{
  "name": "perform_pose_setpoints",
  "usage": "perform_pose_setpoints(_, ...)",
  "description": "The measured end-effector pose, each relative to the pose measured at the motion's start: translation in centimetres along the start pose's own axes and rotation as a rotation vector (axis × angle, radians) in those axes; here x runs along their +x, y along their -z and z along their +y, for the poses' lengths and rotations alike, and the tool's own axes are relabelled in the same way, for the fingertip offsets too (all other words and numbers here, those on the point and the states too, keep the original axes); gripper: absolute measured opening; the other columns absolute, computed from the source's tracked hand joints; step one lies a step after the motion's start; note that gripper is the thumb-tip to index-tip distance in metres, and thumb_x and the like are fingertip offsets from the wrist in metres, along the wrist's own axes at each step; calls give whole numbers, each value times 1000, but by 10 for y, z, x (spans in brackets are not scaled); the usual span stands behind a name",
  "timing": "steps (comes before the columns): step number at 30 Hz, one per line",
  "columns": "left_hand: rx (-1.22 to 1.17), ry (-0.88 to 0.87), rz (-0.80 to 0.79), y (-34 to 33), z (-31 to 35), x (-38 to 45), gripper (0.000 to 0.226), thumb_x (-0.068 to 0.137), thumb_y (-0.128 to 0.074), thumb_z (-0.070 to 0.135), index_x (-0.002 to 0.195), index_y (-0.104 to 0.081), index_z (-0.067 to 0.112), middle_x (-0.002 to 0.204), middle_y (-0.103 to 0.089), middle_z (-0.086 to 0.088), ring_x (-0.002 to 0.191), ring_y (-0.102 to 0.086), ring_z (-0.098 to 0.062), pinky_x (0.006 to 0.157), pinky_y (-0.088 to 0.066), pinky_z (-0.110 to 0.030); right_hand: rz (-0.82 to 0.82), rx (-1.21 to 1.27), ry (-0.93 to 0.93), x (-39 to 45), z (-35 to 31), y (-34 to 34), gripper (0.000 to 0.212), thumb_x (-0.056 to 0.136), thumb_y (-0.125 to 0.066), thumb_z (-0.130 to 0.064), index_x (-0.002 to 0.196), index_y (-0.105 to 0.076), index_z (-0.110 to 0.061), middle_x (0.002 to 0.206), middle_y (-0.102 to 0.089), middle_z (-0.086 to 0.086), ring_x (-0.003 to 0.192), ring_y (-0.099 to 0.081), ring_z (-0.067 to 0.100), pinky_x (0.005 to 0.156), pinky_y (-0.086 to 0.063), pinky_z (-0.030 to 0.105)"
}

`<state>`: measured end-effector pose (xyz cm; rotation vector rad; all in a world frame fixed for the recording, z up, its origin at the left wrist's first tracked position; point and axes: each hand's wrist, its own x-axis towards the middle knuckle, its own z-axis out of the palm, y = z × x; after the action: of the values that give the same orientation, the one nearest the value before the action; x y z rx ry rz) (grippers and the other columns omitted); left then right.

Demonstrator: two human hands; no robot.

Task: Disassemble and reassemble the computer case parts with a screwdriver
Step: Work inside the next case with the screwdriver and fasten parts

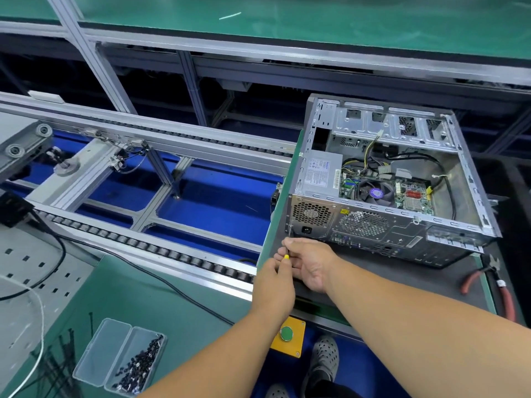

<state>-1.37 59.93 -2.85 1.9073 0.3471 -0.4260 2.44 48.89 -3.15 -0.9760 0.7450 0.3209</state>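
Note:
An open grey computer case [471,179] lies on its side on a dark mat, its motherboard, fan and power supply [321,173] exposed. A thin screwdriver [288,245] with a yellow handle points at the lower left corner of the rear panel, by the power socket. My right hand [309,264] curls around the screwdriver's handle. My left hand [275,278] meets it from below and pinches the yellow end of the handle. The tip's contact with the panel is too small to make out.
Red-handled cutters [488,278] lie on the mat to the right of the case. A clear plastic box [120,356] with several dark screws sits at the lower left. A roller conveyor [161,251] runs left of the mat. A yellow box with a green button [287,334] is below my hands.

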Motion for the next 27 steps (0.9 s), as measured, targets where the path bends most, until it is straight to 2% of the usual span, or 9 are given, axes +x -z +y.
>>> perform_pose_setpoints(3, -156, 133, -13, 11, -5, 1, 20, 91, -46, 9, 85, -64, 17, 82, -68, -6, 74, -60, -21, 67, -51, -38, 18, -52, 11, -3, -1, 4, 10, 101, -65, -14, 106, -69, -7, 72, -71, 9, 64, -72, 24, 61, -62, 37)
perform_pose_setpoints(6, -353, 231, 10, 23, -6, 5, 30, 92, -43, -10, 101, -66, 6, 86, -71, -11, 69, -63, -18, 61, -53, -25, 33, -152, 48, -10, -5, 18, 10, 101, -64, -14, 104, -68, -6, 66, -65, 7, 55, -64, 21, 61, -61, 37)
perform_pose_setpoints(12, -692, 301, -79, 20, 28, 18, 17, 100, -51, -8, 106, -62, 3, 97, -74, -19, 78, -78, -25, 65, -61, -27, 52, -415, 161, -27, -13, 55, 17, 105, -58, -19, 102, -69, -6, 68, -63, 6, 54, -58, 19, 57, -57, 33)
perform_pose_setpoints(14, -592, 278, -114, 14, 38, 20, 9, 105, -54, 8, 107, -63, 8, 86, -76, -14, 69, -76, -19, 57, -58, -25, 46, -465, 182, -32, -11, 63, 17, 105, -58, -18, 100, -69, -6, 68, -63, 6, 53, -57, 17, 54, -55, 32)
perform_pose_setpoints(16, -358, 180, -97, 6, 42, 23, 15, 106, -50, 19, 106, -65, 14, 73, -71, -5, 55, -64, -13, 48, -48, -25, 40, -481, 188, -36, -9, 70, 17, 104, -59, -18, 98, -69, -7, 68, -63, 6, 52, -56, 17, 53, -54, 32)
perform_pose_setpoints(19, -77, 14, -76, -8, 47, 28, 25, 105, -39, 19, 99, -62, 27, 91, -65, 0, 77, -56, -15, 66, -43, -29, 46, -487, 194, -40, -7, 78, 16, 102, -61, -18, 99, -69, -5, 68, -63, 7, 51, -54, 16, 50, -50, 30)
perform_pose_setpoints(21, -61, -16, -130, -16, 50, 29, 22, 104, -41, 15, 103, -59, 27, 90, -65, -2, 78, -56, -17, 68, -46, -31, 55, -490, 199, -43, -7, 83, 16, 101, -62, -19, 97, -70, -6, 68, -63, 7, 50, -53, 16, 49, -49, 29)
perform_pose_setpoints(23, -143, 3, -159, -22, 52, 31, 17, 102, -48, 8, 107, -60, 20, 81, -67, -6, 68, -59, -16, 57, -49, -25, 67, -487, 201, -45, -8, 88, 16, 101, -61, -18, 94, -71, -8, 67, -64, 8, 50, -52, 16, 49, -48, 29)
perform_pose_setpoints(27, -256, 30, -185, -28, 50, 34, 3, 97, -66, 8, 98, -68, 6, 76, -75, -9, 58, -66, -11, 52, -51, -19, 80, -455, 192, -48, -11, 94, 16, 101, -58, -11, 91, -71, -9, 68, -64, 11, 49, -50, 19, 49, -46, 28)
